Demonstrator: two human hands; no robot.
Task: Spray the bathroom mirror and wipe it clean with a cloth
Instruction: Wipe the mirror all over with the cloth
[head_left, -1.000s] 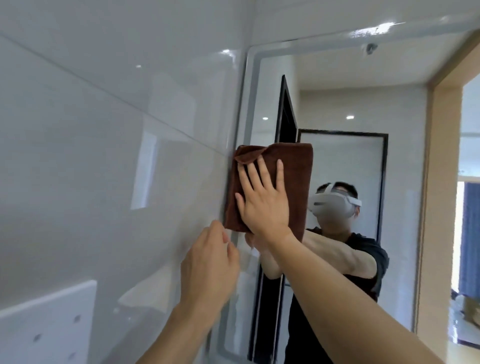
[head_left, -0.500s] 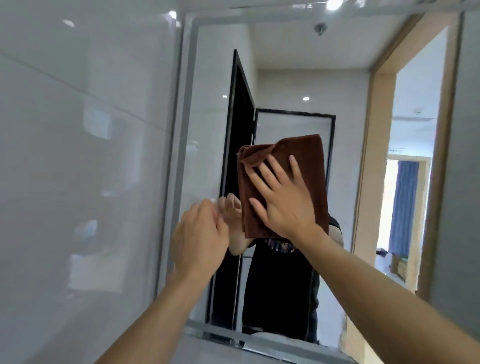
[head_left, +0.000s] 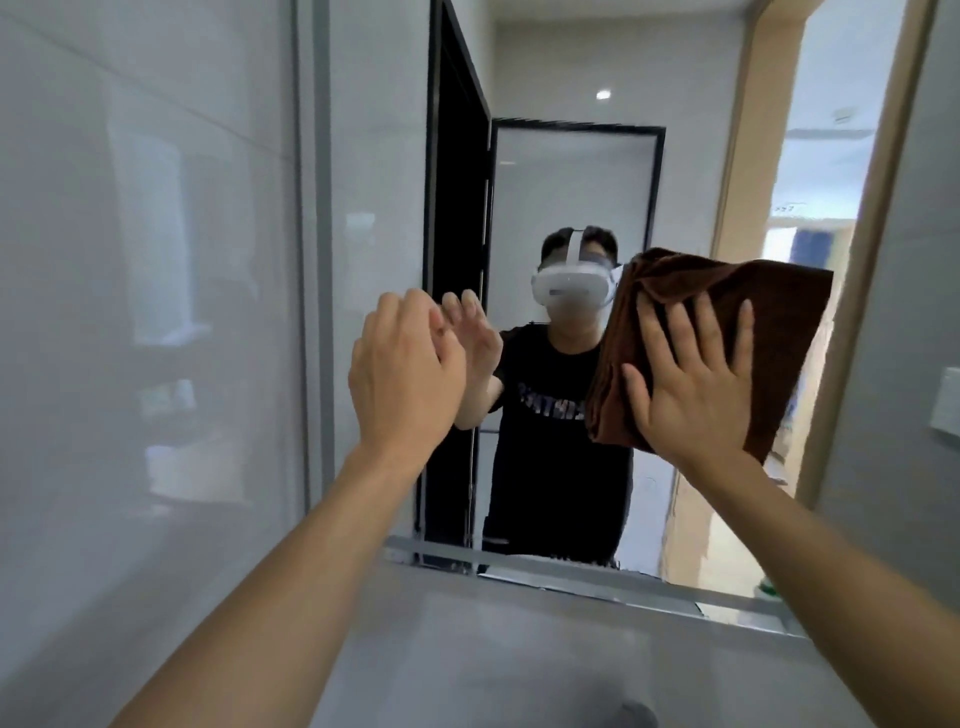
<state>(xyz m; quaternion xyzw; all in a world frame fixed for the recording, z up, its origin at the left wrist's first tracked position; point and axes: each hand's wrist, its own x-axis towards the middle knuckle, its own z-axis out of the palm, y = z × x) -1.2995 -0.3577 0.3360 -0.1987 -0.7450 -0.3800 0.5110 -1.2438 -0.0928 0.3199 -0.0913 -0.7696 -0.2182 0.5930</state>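
The bathroom mirror (head_left: 571, 171) fills the wall ahead, framed in grey metal. A folded brown cloth (head_left: 769, 312) lies flat against the glass on the mirror's right side. My right hand (head_left: 691, 384) presses on the cloth with fingers spread. My left hand (head_left: 405, 374) is raised at the mirror's left-middle, fingers loosely curled, holding nothing; its fingertips are close to or touching the glass. No spray bottle is in view.
Glossy grey tiles (head_left: 145, 312) cover the wall left of the mirror. A grey ledge (head_left: 519, 649) runs below the mirror's lower frame. A wall plate (head_left: 946, 400) sits on the wall to the right. The mirror reflects a person, a black door frame and a doorway.
My right hand has slid the cloth across the glass from the left edge to the right side. My left hand followed rightward, staying raised and empty.
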